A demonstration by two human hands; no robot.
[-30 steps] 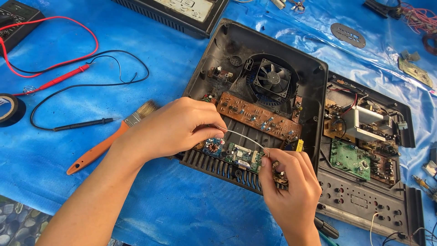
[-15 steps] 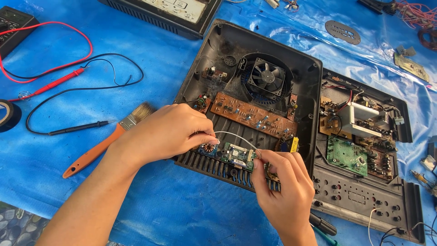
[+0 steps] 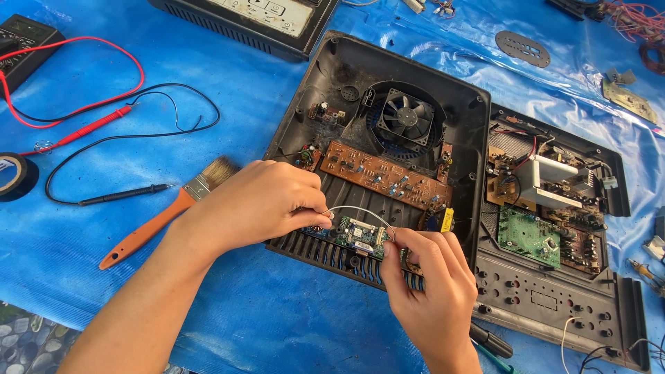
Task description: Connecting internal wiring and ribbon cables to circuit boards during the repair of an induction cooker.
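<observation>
1. The left hand (image 3: 260, 208) pinches one end of a thin white wire (image 3: 360, 210), fingers closed on it.
2. The right hand (image 3: 429, 284) pinches the wire's other end.
3. The wire arches over a small green circuit board (image 3: 360, 237) at the front edge of an open black appliance casing (image 3: 332, 90).
4. An orange-handled paintbrush (image 3: 166, 211) lies left on the blue tarp (image 3: 228, 312).

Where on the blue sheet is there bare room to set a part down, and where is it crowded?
Bare blue sheet lies below the open black casing, between the left hand and right hand. Another patch lies between the paintbrush and the black probe lead. The top right, by the second casing, is crowded with loose parts.
</observation>
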